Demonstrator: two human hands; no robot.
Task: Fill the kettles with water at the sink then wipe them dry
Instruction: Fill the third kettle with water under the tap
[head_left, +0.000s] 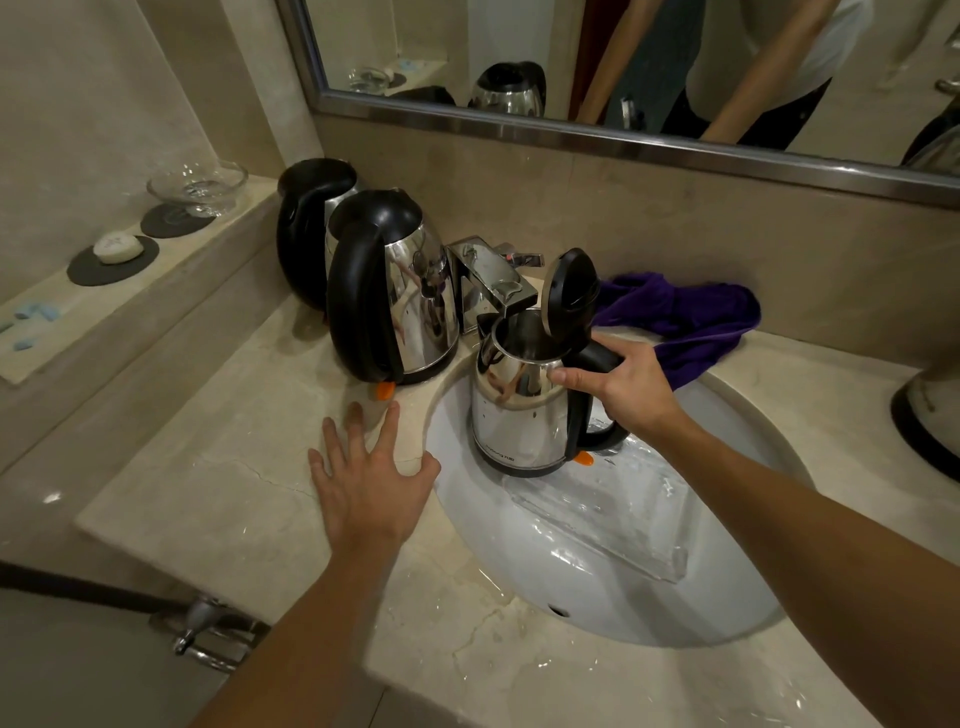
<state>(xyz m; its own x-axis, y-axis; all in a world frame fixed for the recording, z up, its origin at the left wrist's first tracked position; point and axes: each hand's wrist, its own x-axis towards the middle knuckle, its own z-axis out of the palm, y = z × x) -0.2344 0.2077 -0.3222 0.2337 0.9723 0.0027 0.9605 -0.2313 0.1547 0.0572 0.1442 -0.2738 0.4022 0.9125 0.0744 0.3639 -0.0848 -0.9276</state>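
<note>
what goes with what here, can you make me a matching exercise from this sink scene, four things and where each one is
Things:
1. open-lid kettle
2. purple cloth
3. bar of soap
4. left hand

Places:
a. on a dark round mat on the side ledge
b. flat on the counter at the basin's edge
c. held over the basin under the tap
d. heaped on the counter behind the basin

Pairs: 1-c, 2-d, 3-a, 4-b

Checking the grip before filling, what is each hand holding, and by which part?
The right hand grips the open-lidded steel kettle by its black handle top. The left hand holds nothing, resting flat on the beige marble counter.
</note>
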